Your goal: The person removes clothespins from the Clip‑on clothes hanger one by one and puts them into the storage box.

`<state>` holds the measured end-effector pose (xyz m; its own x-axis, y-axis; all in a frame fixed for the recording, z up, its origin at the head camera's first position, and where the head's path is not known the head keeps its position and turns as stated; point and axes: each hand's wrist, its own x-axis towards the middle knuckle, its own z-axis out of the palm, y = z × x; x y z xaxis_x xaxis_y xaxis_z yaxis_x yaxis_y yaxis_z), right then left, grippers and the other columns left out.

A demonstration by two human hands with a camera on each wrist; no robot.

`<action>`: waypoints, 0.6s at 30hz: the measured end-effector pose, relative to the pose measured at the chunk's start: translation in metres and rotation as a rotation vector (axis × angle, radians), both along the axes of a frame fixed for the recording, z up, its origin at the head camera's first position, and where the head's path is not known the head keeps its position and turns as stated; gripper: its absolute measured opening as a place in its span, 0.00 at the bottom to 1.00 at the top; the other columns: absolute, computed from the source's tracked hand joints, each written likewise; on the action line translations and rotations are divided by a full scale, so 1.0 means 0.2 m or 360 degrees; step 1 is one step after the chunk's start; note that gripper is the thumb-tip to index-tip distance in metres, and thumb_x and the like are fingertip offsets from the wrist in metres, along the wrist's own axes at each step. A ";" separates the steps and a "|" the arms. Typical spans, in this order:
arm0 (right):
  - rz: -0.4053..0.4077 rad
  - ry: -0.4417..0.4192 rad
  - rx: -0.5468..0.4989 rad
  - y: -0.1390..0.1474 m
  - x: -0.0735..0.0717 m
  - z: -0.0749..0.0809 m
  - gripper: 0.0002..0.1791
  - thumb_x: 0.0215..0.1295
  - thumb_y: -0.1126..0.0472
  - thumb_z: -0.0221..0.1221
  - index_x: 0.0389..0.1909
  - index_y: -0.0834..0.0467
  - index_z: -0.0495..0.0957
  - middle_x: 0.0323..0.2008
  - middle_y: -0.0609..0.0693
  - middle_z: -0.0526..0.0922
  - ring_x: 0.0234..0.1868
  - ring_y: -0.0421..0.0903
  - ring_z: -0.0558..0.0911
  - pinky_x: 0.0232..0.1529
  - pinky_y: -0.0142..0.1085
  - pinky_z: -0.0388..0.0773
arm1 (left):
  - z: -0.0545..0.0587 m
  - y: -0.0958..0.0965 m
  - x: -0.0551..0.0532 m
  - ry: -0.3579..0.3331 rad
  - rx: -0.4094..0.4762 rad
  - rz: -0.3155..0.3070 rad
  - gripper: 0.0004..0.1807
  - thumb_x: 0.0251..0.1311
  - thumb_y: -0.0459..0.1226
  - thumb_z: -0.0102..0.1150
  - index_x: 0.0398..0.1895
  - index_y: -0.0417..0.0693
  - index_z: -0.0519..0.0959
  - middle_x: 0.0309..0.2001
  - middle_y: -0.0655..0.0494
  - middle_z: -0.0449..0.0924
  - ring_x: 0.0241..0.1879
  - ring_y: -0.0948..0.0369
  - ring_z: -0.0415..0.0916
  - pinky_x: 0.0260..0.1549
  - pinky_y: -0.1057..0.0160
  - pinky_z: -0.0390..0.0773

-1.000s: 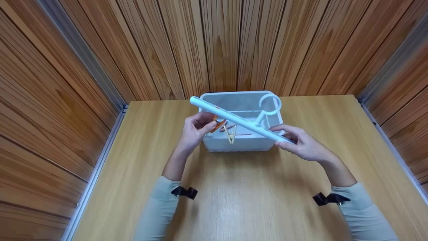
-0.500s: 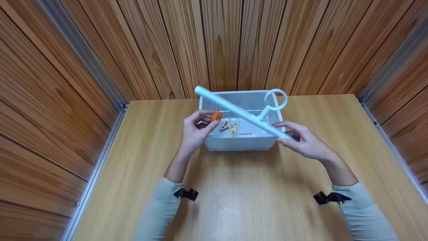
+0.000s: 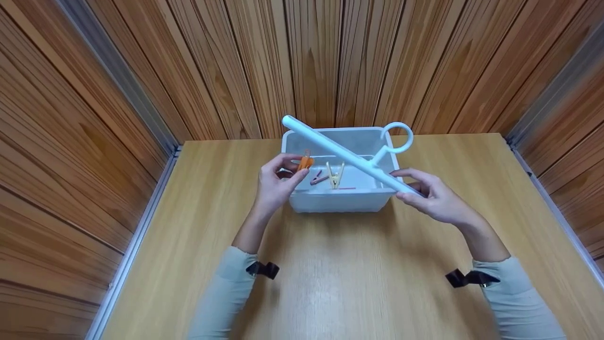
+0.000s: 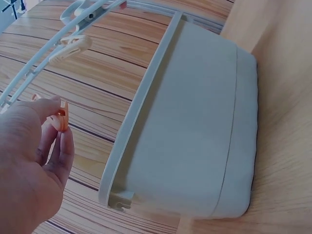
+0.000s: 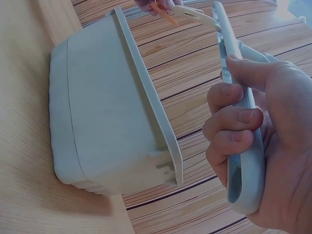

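My left hand (image 3: 276, 182) pinches an orange clothespin (image 3: 306, 163) between thumb and fingertips, over the left side of a pale bin. In my right hand (image 3: 436, 198) is the lower right end of a light blue hanger (image 3: 347, 158), its fingers curled round the bar. The hanger slants across above the bin, hook (image 3: 401, 137) toward the far right. A cream clothespin (image 4: 70, 48) is attached to the bar in the left wrist view. In the head view a reddish-brown clothespin (image 3: 319, 179) shows in or over the bin, left of the cream one.
The pale bin (image 3: 339, 202) stands on the wooden table (image 3: 325, 274) near its back edge. Wood-panelled walls (image 3: 311, 61) rise behind and at both sides, with metal rails (image 3: 137, 241) along the table's sides.
The hanger has shifted right and slightly away, with its cream clothespin. My left hand has turned the orange clothespin more upright, and the gap between it and the cream one has widened.
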<state>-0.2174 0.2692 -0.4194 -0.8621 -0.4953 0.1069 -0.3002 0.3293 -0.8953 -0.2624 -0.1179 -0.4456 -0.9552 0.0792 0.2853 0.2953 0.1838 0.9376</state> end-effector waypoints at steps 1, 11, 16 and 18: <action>0.0001 0.0006 -0.0002 0.00 0.00 0.00 0.22 0.83 0.72 0.57 0.74 0.67 0.74 0.21 0.40 0.68 0.21 0.38 0.65 0.20 0.33 0.64 | 0.00 0.00 -0.01 0.0000 -0.0014 0.0003 0.17 0.70 0.35 0.77 0.60 0.42 0.88 0.47 0.42 0.91 0.44 0.56 0.86 0.48 0.66 0.88; 0.0009 0.0045 -0.0010 0.02 0.00 0.00 0.22 0.82 0.74 0.57 0.73 0.69 0.74 0.20 0.43 0.68 0.19 0.40 0.65 0.19 0.34 0.64 | 0.02 0.00 -0.10 -0.0031 -0.0101 0.0002 0.16 0.72 0.36 0.77 0.60 0.46 0.89 0.45 0.44 0.90 0.43 0.57 0.87 0.47 0.66 0.87; -0.0006 0.0048 -0.0040 0.02 0.01 0.00 0.22 0.82 0.74 0.56 0.73 0.70 0.73 0.19 0.48 0.67 0.17 0.42 0.64 0.16 0.36 0.61 | 0.02 0.02 -0.14 -0.0041 -0.0086 -0.0003 0.16 0.72 0.36 0.77 0.60 0.47 0.90 0.43 0.46 0.90 0.41 0.58 0.85 0.45 0.66 0.85; -0.0012 0.0047 -0.0072 0.03 0.01 0.00 0.22 0.82 0.75 0.56 0.73 0.69 0.73 0.18 0.51 0.66 0.16 0.44 0.62 0.15 0.38 0.59 | 0.02 0.02 -0.15 -0.0044 -0.0081 -0.0007 0.16 0.72 0.35 0.77 0.60 0.46 0.90 0.43 0.46 0.90 0.41 0.59 0.85 0.45 0.66 0.85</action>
<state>-0.2147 0.2752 -0.4185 -0.8619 -0.4831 0.1542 -0.3242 0.2911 -0.9001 -0.2933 -0.1144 -0.4409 -0.9622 0.0969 0.2546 0.2705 0.2300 0.9348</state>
